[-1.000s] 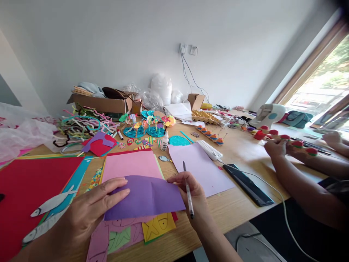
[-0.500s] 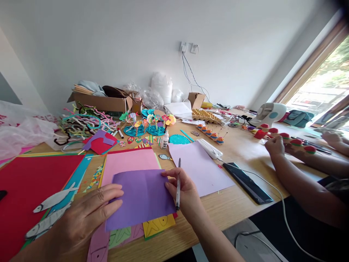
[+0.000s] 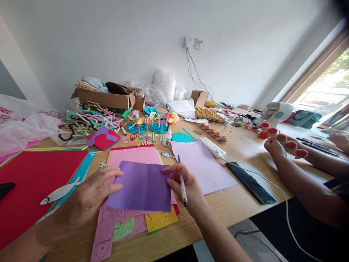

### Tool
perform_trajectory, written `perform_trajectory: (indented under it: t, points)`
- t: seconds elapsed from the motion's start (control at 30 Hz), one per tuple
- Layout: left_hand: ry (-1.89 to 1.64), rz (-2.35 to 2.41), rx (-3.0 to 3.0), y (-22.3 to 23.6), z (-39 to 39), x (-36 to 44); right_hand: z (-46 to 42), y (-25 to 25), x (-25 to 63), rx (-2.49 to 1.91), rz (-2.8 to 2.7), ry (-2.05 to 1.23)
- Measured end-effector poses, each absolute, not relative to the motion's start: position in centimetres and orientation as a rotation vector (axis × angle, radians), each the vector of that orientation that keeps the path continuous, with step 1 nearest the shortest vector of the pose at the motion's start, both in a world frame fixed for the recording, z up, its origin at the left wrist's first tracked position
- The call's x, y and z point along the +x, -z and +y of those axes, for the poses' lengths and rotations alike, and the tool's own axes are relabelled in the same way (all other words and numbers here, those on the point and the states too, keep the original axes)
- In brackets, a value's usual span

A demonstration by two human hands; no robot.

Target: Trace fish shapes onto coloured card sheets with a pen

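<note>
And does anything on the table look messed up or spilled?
I see nothing spilled. The pipe cleaners at the back left look messy, tangled in a heap. The purple sheet up front looks odd too: a faint crease runs down its middle, so it isn't smooth.

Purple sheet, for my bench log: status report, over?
Left hand on left edge of purple sheet. Right hand holding its right edge, plus pen. Sheet hiding part of pink paper. Possible clutter: fish-drawn papers below it in view.
</note>
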State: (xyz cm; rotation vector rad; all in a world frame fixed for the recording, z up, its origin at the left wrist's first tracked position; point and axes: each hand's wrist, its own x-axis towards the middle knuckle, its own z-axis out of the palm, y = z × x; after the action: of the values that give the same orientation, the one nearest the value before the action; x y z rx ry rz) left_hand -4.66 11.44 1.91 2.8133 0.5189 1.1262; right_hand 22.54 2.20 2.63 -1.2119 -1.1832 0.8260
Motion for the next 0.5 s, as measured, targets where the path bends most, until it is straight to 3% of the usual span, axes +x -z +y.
perform_trajectory:
  t: [0.1,0.37,0.5]
  points:
    - [-1.155,0.643,2.683,-2.2,13.3,-4.1,1.2,-2.3,22.0,-1.216,-1.245,-0.731]
    - [-0.505,0.932,2.122,-3.3,16.0,-3.2,-2.7,-0.9,18.8,-1.276,-1.554,-0.378]
    - [-0.402,0.902,1.887,-4.7,16.2,-2.9,-3.4,0.0,17.5,-1.251,-1.705,-0.307]
